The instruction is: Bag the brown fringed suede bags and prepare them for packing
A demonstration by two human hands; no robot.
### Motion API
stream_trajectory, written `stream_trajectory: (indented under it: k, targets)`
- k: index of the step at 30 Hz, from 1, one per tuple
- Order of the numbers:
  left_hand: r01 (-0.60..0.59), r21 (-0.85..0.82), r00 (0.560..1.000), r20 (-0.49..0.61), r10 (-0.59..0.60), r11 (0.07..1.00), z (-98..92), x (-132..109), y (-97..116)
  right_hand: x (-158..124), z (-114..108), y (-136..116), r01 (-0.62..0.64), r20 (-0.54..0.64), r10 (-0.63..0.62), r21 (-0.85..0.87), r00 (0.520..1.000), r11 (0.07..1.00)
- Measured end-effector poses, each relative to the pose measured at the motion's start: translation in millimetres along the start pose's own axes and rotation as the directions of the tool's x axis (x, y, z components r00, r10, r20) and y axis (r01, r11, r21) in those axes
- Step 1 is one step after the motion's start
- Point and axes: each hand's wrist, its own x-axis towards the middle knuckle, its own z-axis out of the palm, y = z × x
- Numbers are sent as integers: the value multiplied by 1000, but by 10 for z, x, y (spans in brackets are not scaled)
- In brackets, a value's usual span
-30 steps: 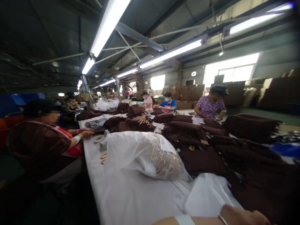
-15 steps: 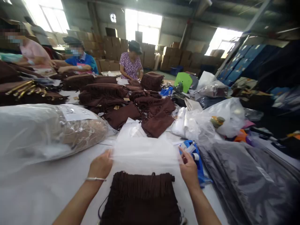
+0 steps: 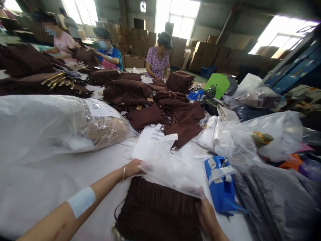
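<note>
At table [image 3: 32, 187], left hand [image 3: 132, 168], right hand [image 3: 207, 216] pinch clear plastic bag [image 3: 170, 170] over brown fringed garment [image 3: 155, 211]

Here's the white-covered table [image 3: 32, 190], piled up: a brown fringed garment [image 3: 155, 214] just past the left hand [image 3: 134, 168], a blue tape dispenser [image 3: 220, 184] right beside the right hand [image 3: 209, 217], and a bulging clear plastic bag [image 3: 62, 124] out left!

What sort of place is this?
Probably a garment-packing workshop: a long table piled with brown fringed garments, clear plastic bags, and stacked cardboard cartons.
</note>
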Motion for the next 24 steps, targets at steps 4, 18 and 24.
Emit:
stream_trajectory:
  k: [4, 18, 24]
  targets:
    - [-45, -155, 986, -167, 19, 987, -47, -311, -302, -137, 122, 92, -125, -77, 113, -178, 991, 976]
    - [-36, 124, 937, -342, 76, 992, 296, -1448, -764, -502, -291, 242, -96, -36, 93, -598, 995, 796]
    - [26, 105, 977, -214, -3, 994, 349, -1783, -851, -854, -731, 203, -6, 200, 223, -731, 954, 682]
